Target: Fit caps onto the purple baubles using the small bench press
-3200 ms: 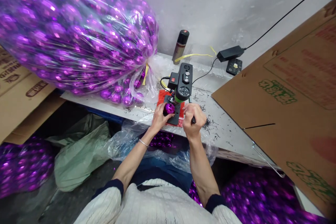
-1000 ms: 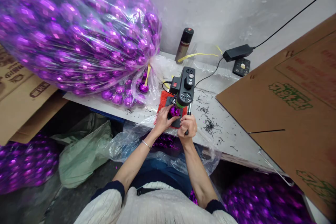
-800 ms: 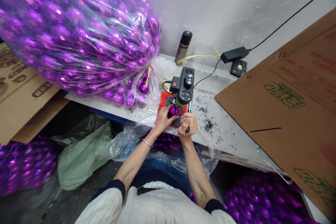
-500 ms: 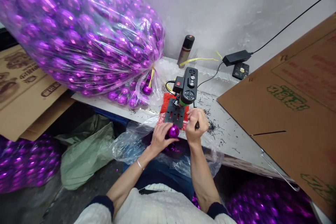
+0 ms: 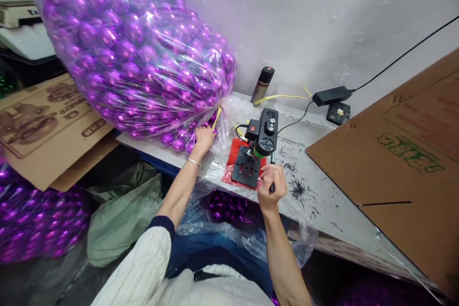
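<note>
My left hand reaches to the mouth of a big clear bag of shiny purple balls, beside its yellow tie. Its fingertips are hidden among the loose balls there, so what they hold cannot be made out. My right hand is wrapped round the black-ended lever of a small black machine. The machine's dark slotted base plate lies on a red sheet, with no ball at its front edge.
Behind the machine stand a spray can and a black power adapter. Cardboard rises at the right; more cardboard lies at the left. An open plastic bag of purple balls hangs below the table edge.
My left hand has left the purple ball by the base plate and moved up and left to the big bag's mouth. That ball is gone from there. My right hand stays on the lever.
</note>
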